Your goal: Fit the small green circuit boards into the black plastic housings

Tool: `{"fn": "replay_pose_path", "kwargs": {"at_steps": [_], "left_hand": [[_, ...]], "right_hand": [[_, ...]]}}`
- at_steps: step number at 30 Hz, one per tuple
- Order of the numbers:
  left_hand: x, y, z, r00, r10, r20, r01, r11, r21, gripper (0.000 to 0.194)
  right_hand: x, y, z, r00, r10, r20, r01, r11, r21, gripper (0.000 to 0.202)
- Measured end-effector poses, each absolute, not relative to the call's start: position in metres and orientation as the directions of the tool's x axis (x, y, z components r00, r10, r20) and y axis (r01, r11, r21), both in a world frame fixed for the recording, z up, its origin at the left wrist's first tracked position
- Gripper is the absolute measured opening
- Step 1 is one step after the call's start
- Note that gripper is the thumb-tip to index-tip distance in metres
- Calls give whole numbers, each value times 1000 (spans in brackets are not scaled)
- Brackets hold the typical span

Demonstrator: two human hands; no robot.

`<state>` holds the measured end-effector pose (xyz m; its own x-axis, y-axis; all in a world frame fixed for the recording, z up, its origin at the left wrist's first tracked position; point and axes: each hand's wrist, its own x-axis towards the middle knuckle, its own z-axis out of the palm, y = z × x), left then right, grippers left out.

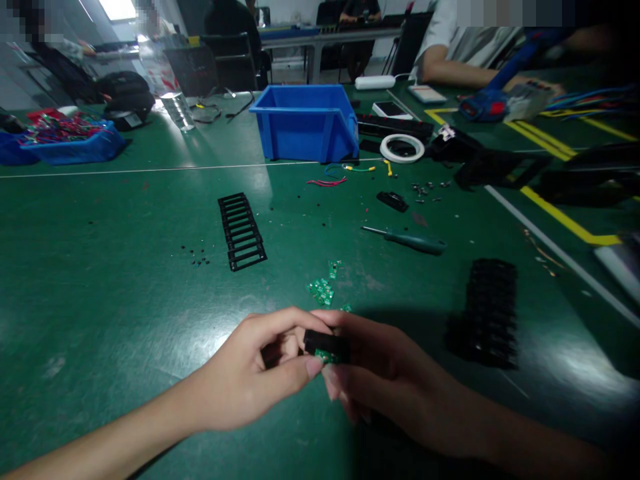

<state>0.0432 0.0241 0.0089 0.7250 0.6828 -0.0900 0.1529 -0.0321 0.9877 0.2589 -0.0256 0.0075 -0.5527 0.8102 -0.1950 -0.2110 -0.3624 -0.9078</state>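
Between both hands, above the near part of the green table, is a small black plastic housing (pixel 320 343) with a green circuit board (pixel 327 357) at its lower side. My left hand (pixel 265 367) pinches its left end, the thumb against the board. My right hand (pixel 385 367) grips the right end, its fingers partly in shadow. Just beyond the hands lies a small pile of green circuit boards (pixel 321 291). A black slotted frame (pixel 243 231) lies farther off to the left. On the right sits a block of black plastic parts (pixel 493 310) in rows.
A blue bin (pixel 303 127) stands at the back. A screwdriver (pixel 415 241), a white ring (pixel 401 148) and loose screws (pixel 425 190) lie at right. A water bottle (pixel 173 100) and a blue tray of wires (pixel 75 143) are at left. Across the table, a person's arm (pixel 455 67) rests near a blue power tool (pixel 493 97).
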Motion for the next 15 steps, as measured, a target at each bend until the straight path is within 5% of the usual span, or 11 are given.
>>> {"fn": "replay_pose_path", "kwargs": {"at_steps": [15], "left_hand": [[51,14,7,800,564,-205,-137,504,852,18]], "right_hand": [[263,-36,3,-548,808,-214,-107,-321,-941,53]]}}
